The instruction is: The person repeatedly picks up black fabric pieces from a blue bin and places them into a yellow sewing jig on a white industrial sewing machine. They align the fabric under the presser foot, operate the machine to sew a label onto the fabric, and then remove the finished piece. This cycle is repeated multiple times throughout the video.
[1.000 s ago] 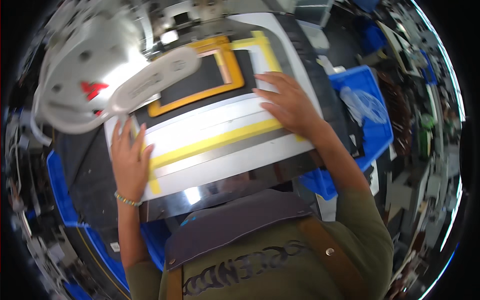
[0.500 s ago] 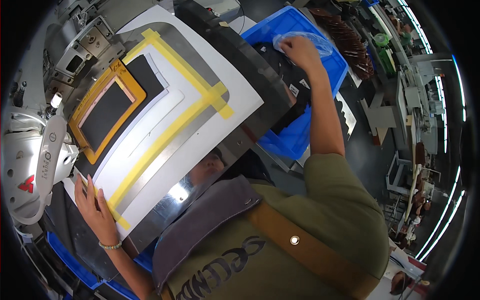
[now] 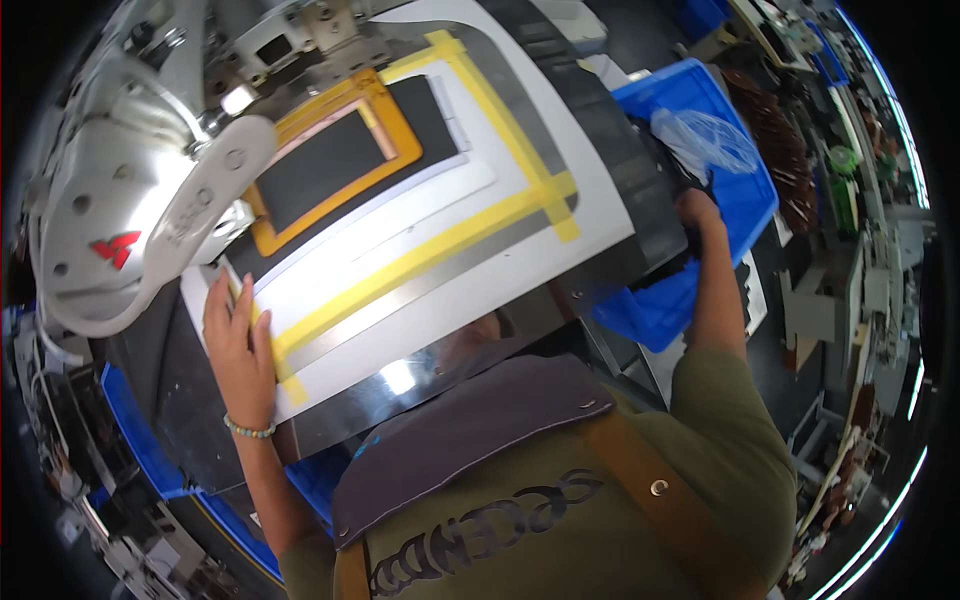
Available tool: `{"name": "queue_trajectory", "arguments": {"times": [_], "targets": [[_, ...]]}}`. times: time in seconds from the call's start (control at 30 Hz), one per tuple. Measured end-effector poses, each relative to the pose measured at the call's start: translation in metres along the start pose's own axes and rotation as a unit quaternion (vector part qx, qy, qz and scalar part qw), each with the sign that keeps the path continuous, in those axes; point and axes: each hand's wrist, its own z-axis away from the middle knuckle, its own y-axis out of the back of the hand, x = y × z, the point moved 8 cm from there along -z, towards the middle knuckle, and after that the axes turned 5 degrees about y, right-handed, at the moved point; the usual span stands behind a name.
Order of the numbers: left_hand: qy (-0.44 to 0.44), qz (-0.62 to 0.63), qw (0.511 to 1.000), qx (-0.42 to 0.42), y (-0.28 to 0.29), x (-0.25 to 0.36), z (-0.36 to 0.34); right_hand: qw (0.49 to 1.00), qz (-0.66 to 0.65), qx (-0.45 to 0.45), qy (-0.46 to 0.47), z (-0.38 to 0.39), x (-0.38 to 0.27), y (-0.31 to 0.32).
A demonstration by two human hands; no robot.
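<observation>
Sheet, white and yellow-taped, lies under outstretched left hand; grip of right hand unclear.

Your sheet is white, with yellow tape striping parallel to its near edge; toward its far edge, the frame is orange-yellow around black. Your shirt is olive, dark-lettered; the bin, blue.

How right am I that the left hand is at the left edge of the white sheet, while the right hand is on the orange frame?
Not quite: in the head view, the right hand is down at the blue bin, not on the orange frame. The left hand is at the white sheet's left edge, as you said.
</observation>
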Motion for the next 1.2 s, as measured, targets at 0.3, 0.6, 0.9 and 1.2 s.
{"name": "queue_trajectory", "arguments": {"times": [0.3,0.6,0.9,1.2], "targets": [[-0.051,-0.037,0.997,0.054,0.039,-0.010,-0.025,0.853,-0.253,0.252,0.381,0.138,-0.270,0.343],[0.003,0.129,0.991,0.037,0.002,-0.044,-0.067,0.722,-0.086,0.285,0.624,0.206,-0.564,0.322],[0.032,0.284,0.954,-0.088,-0.040,-0.044,-0.087,0.709,-0.152,0.277,0.631,0.203,-0.592,0.297],[0.021,0.222,0.974,-0.029,-0.066,-0.110,-0.092,0.588,-0.222,0.234,0.742,0.225,-0.577,0.254]]}}
